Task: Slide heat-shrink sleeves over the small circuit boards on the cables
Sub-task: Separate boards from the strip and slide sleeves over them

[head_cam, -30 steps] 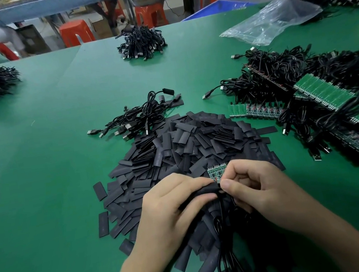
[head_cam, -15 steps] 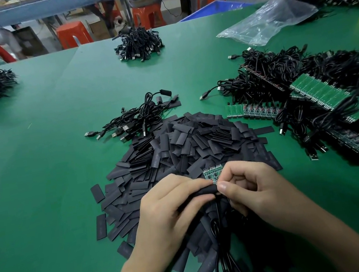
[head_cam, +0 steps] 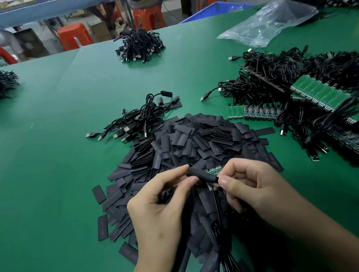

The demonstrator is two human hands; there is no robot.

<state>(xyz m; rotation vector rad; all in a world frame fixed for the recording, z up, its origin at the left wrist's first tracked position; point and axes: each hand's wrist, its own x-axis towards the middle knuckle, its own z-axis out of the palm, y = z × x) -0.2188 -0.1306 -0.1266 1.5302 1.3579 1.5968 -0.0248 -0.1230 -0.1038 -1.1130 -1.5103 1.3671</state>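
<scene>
Both grips are pinching: left hand on a sleeve, right hand on a board; skewed, it risks snagging

Factory assembly bench: cable piles, circuit-board strips.

I look across a wide green counter. Past its far edge, orange stools stand near a long blue-topped counter and a blue bin.

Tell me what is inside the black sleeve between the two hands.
At the right end of the sleeve, a green circuit board shows, seemingly entering it. The black wall hides whatever lies inside.
</scene>
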